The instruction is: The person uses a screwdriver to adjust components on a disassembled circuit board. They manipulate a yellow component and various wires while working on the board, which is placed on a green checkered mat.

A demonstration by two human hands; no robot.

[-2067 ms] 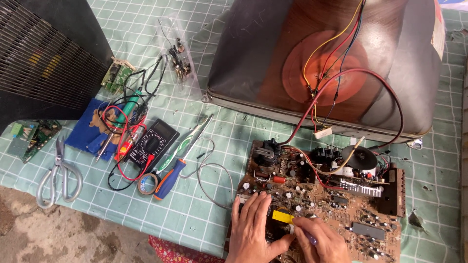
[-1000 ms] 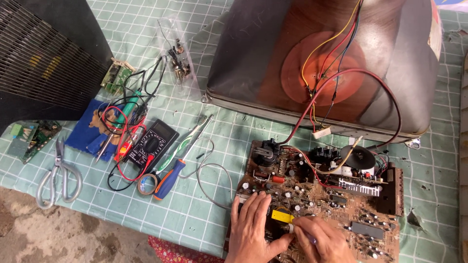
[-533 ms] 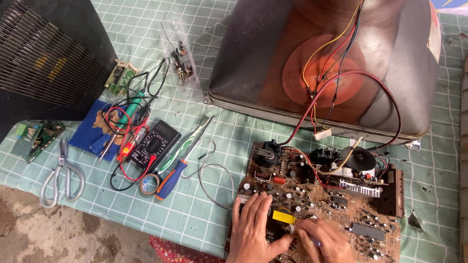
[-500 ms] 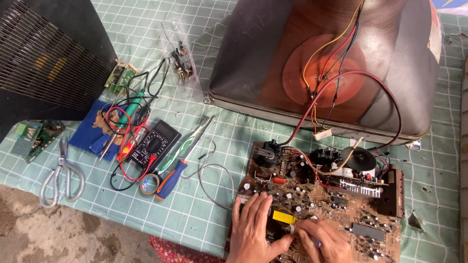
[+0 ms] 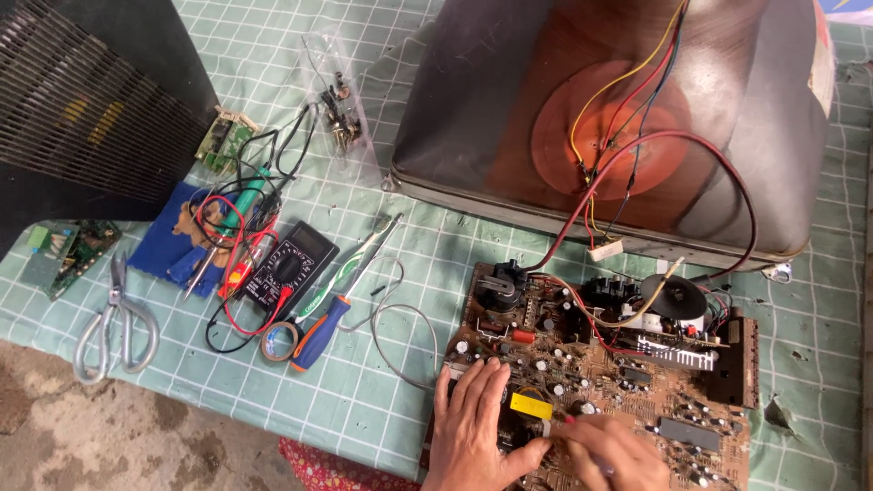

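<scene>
Head view: left hand [image 5: 471, 425] spread flat on the brown circuit board [image 5: 637, 364], just below the picture tube [image 5: 618, 127]. Right hand [image 5: 611, 453] pinching a thin probe-like tool [image 5: 552, 425] beside the yellow component [image 5: 530, 405]. Board work seemingly mid-way; multimeter [image 5: 289, 271], left of board, untouched.

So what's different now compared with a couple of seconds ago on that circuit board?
Very little. The left hand stays flat on the near edge of the circuit board. The right hand has shifted only slightly, still pinching a thin red-tipped tool beside the yellow component. The picture tube, multimeter, screwdriver and scissors lie as before.
</scene>
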